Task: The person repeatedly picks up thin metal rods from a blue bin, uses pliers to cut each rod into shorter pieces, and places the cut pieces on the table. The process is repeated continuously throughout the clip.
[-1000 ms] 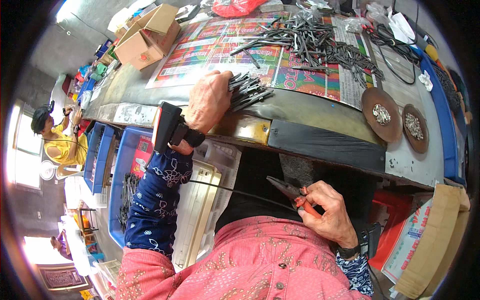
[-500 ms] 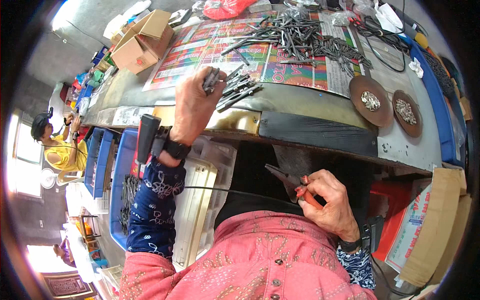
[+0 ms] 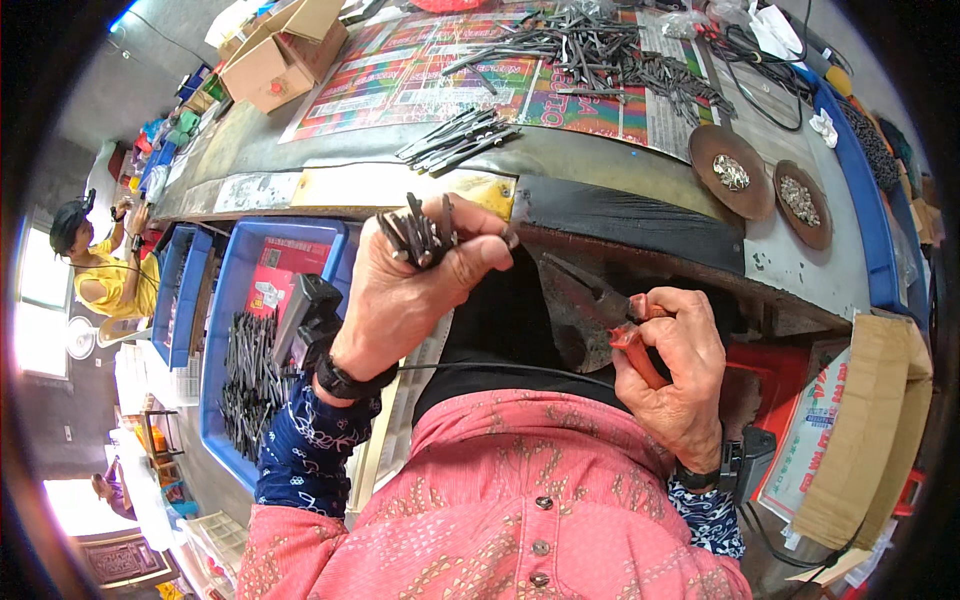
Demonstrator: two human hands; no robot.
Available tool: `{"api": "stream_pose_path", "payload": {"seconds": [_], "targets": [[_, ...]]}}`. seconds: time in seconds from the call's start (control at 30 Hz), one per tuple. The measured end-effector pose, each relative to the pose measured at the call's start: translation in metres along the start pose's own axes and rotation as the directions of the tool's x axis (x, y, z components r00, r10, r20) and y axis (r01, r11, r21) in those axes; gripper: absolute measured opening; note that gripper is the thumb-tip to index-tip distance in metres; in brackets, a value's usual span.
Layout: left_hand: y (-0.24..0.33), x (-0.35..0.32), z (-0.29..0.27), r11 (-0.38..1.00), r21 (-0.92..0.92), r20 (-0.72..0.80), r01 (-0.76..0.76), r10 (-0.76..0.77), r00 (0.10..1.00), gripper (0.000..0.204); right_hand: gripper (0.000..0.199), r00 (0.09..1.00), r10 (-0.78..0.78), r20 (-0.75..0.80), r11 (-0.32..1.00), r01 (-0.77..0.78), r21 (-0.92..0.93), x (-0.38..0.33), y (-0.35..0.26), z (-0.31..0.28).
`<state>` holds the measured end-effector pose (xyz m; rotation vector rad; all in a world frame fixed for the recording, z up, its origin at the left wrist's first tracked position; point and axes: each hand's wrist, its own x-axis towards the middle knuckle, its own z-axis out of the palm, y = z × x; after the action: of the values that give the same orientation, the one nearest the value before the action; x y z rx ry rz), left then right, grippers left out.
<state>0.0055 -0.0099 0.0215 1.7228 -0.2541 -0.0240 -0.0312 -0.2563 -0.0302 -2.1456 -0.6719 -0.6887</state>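
My left hand [image 3: 395,300] is closed around a bundle of thin black rods [image 3: 420,238], some with pale ends showing, held in front of the bench edge. The thumb and forefinger pinch together at the right side of the bundle, where a small dark end shows. My right hand [image 3: 685,365] grips red-handled pliers [image 3: 612,305], their dark jaws pointing up and left below the bench edge. The pliers and the bundle are apart. Just beyond my left hand, a small group of similar black rods [image 3: 460,142] lies on the bench.
A large heap of black rods [image 3: 600,50] covers printed sheets at the back. Two brown dishes [image 3: 705,170] hold small silvery pieces at the right. At lower left stands a blue bin [image 3: 215,345] with many rods. An opened carton [image 3: 265,75] is at far left; a person in yellow sits beyond.
My left hand has come back from above the bench toward me and lower, carrying the bundle of rods. My right hand with the pliers has risen slightly and shifted a little right.
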Motion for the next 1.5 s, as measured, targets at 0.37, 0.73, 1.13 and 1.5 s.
{"api": "stream_pose_path", "payload": {"seconds": [0.37,0.73,1.13,1.5], "targets": [[0.000,-0.024,0.007,0.890,-0.367,0.081,0.271,-0.260,0.962,0.011,0.026,0.997,-0.068,0.047,0.985,0.075,-0.159,-0.005,-0.011,-0.007],[-0.007,-0.030,0.001,0.764,-0.532,0.236,0.365,-0.280,0.931,0.012,0.031,0.984,-0.163,0.077,0.949,0.178,-0.262,-0.003,-0.014,-0.007],[-0.020,-0.036,0.007,0.930,-0.293,0.133,0.223,-0.191,0.973,0.008,0.015,0.958,0.034,0.286,0.953,-0.117,0.281,-0.012,-0.001,0.004],[-0.013,-0.025,0.000,0.729,0.460,0.279,-0.506,0.423,0.862,0.026,0.020,0.733,0.149,0.663,0.338,-0.668,0.663,-0.026,0.011,0.009]]}}
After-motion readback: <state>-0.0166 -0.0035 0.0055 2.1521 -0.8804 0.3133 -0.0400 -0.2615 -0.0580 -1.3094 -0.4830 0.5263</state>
